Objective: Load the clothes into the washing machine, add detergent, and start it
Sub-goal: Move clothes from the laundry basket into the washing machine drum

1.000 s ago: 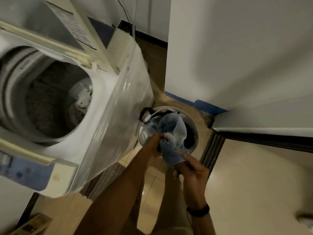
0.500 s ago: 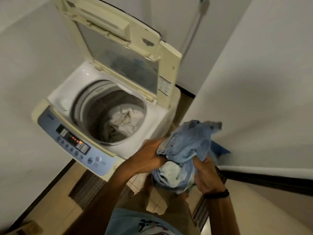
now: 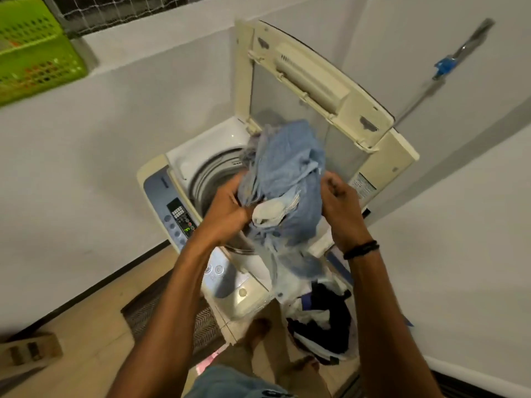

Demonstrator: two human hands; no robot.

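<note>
From the head camera, the person is standing over the top-loading washing machine (image 3: 184, 156), whose lid (image 3: 313, 81) is standing upright at the back. Both hands are holding a bundled blue garment (image 3: 287, 173) above the open drum (image 3: 207, 173), not yet inside it. A tail of the cloth is hanging down over the machine's front right corner.

The left hand (image 3: 227, 208) is gripping the bundle's left side, with its fingers curled into the fabric just beside a pale white patch of cloth (image 3: 268, 214). The right hand (image 3: 340, 208), with a dark band (image 3: 362, 249) on its wrist, is clutching the bundle's right edge with bent fingers.

The bundle and hands are covering most of the drum, so I cannot tell what is lying in it. The control panel (image 3: 178, 216) is showing a small green lit figure.

On the floor to the right of the machine, a laundry tub (image 3: 352, 350) is holding a heap of dark and white clothes (image 3: 324, 317), right under the dangling cloth. A ribbed mat (image 3: 172, 314) is lying in front of the machine. Up on the ledge at the top left, a green slotted basket (image 3: 31, 50) is sitting with something orange showing through its holes.
</note>
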